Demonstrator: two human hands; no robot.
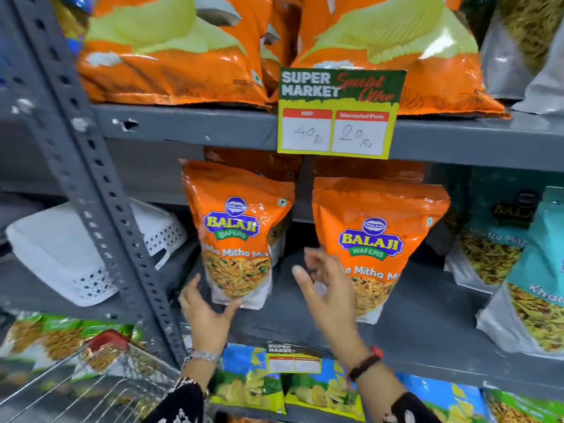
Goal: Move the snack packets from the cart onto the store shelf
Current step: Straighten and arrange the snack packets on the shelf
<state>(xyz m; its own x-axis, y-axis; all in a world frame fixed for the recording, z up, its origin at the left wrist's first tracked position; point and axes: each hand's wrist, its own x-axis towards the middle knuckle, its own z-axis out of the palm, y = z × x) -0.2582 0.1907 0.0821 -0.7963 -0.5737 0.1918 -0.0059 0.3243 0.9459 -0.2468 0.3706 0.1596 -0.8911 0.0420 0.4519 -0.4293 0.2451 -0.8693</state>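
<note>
Two orange snack packets stand upright on the grey middle shelf (412, 331). My left hand (207, 309) sits at the bottom left corner of the left packet (238, 227), fingers spread and touching its base. My right hand (323, 288) hovers open in the gap between the two packets, just left of the right packet (378, 239), fingers apart and blurred, holding nothing. The wire cart (91, 383) with a red handle is at the lower left, with green and orange packets (48, 334) behind it.
A perforated grey upright post (100, 190) stands left of the packets. A white plastic basket (64, 254) lies on the shelf beyond it. Teal packets (506, 245) fill the shelf's right side. Large orange bags (171, 50) sit above, behind a price sign (338, 114).
</note>
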